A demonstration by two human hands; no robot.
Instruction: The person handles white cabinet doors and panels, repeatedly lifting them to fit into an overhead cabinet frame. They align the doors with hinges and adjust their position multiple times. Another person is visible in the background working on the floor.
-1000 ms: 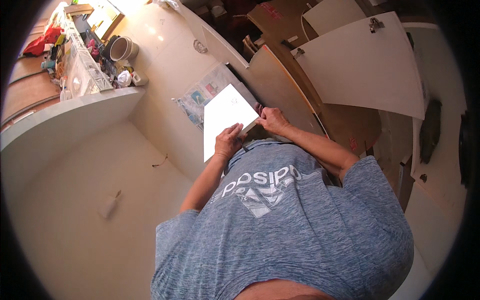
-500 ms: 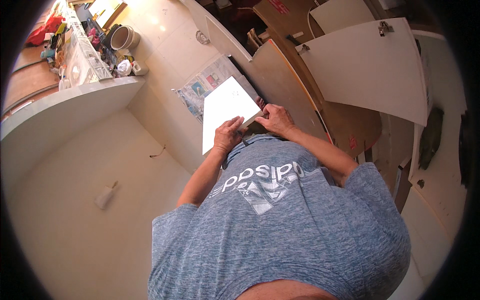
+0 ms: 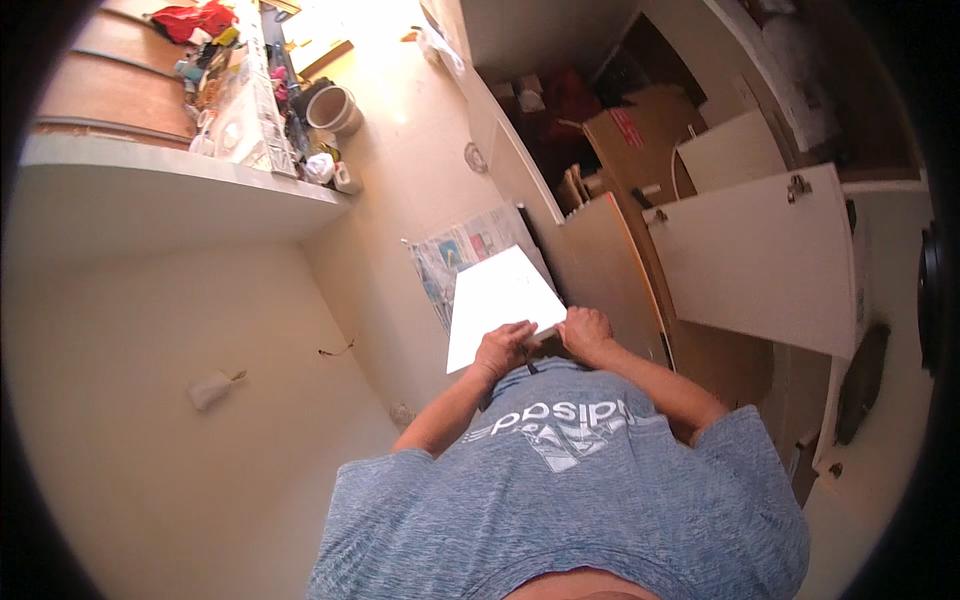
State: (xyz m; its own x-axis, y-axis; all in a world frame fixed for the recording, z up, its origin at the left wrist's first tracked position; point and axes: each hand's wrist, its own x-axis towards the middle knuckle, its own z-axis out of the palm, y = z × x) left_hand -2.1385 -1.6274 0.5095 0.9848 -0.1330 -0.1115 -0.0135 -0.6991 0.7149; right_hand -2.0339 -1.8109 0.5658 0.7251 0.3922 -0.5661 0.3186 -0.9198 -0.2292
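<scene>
A flat white board (image 3: 505, 298) lies in front of my waist, its top very bright. My left hand (image 3: 505, 348) grips its near edge, fingers resting over the top and thumb side hidden below. At the near right corner, my right hand (image 3: 587, 332) is closed with curled fingers against the board's edge. A small dark item shows beneath the left fingers, too small to name. Printed newspaper (image 3: 437, 262) is spread on the floor beyond and beside the board.
On the right stand a tall brown panel (image 3: 590, 265) and a white cabinet door (image 3: 755, 255) with hinges. A cardboard box (image 3: 640, 135) sits behind them. A bucket (image 3: 335, 110) and cluttered items stand at the far left, near a pale ledge (image 3: 190, 205). A wire (image 3: 338, 350) sticks out of the wall.
The view has tilted, so the board, hands and room appear lower and farther right. Both hands remain at the board's near edge, with the left fingers slightly shifted.
</scene>
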